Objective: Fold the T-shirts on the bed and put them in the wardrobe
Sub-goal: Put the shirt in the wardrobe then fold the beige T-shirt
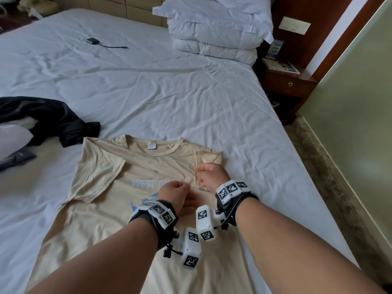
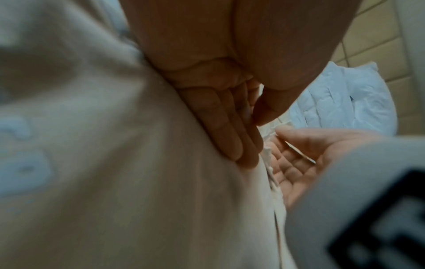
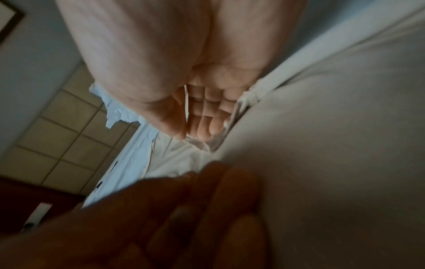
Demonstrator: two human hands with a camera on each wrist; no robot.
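A beige T-shirt [image 1: 95, 219] with a blue print lies face up on the white bed [image 1: 148, 92], its right sleeve [image 1: 209, 158] folded inward. My left hand [image 1: 174, 192] rests on the shirt's chest. In the left wrist view its straight fingers [image 2: 220, 127] press flat on the beige cloth [image 2: 115, 163]. My right hand [image 1: 209, 174] sits just right of it, at the lower edge of the folded sleeve. Its palm [image 2: 299, 160] shows, fingertips [image 3: 202, 127] against the bunched fabric edge, thumb apart. The shirt [image 3: 333, 145] fills the right wrist view.
A black garment [image 1: 48, 119] lies crumpled to the left, with a dark grey item [image 1: 17, 158] beside it. Stacked white pillows [image 1: 214, 28] sit at the bed's head. A small black device with a cable [image 1: 93, 40] lies far back. A wooden nightstand [image 1: 286, 81] stands right of the bed.
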